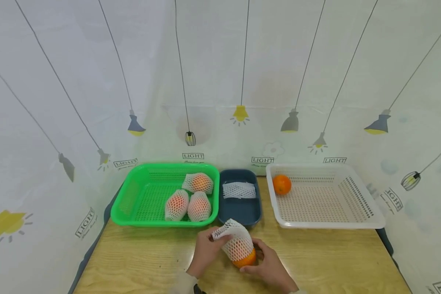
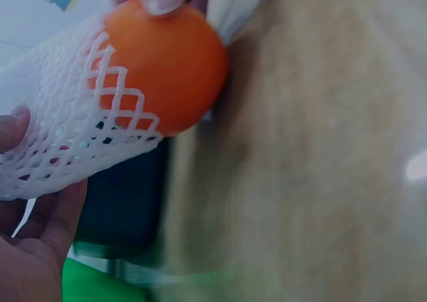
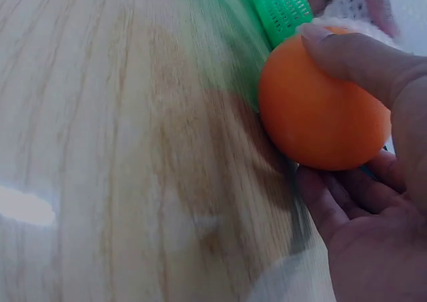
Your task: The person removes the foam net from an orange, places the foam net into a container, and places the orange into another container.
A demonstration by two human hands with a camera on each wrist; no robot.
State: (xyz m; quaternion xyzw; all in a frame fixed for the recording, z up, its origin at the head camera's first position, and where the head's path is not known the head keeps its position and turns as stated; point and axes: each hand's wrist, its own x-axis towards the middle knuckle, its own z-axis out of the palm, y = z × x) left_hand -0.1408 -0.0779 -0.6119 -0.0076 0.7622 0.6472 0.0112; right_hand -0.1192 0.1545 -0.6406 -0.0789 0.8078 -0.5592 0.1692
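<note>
An orange [image 1: 246, 260] sits partly inside a white foam net sleeve [image 1: 235, 237], close over the table in front of the blue tray. My right hand [image 1: 269, 266] grips the bare lower end of the orange, thumb on one side and fingers on the other, as the right wrist view shows. My left hand [image 1: 206, 250] pinches the upper part of the net between thumb and fingers. In the left wrist view the net's open edge [image 2: 137, 112] lies over part of the orange, and the rest of the fruit is bare.
A green basket [image 1: 126, 204] at left holds several net-wrapped fruits [image 1: 199, 207]. The dark blue tray [image 1: 239, 212] in the middle contains flat foam nets [image 1: 239, 190]. At right, a white basket [image 1: 327, 224] has one bare orange [image 1: 281, 185]. A printed curtain stands behind.
</note>
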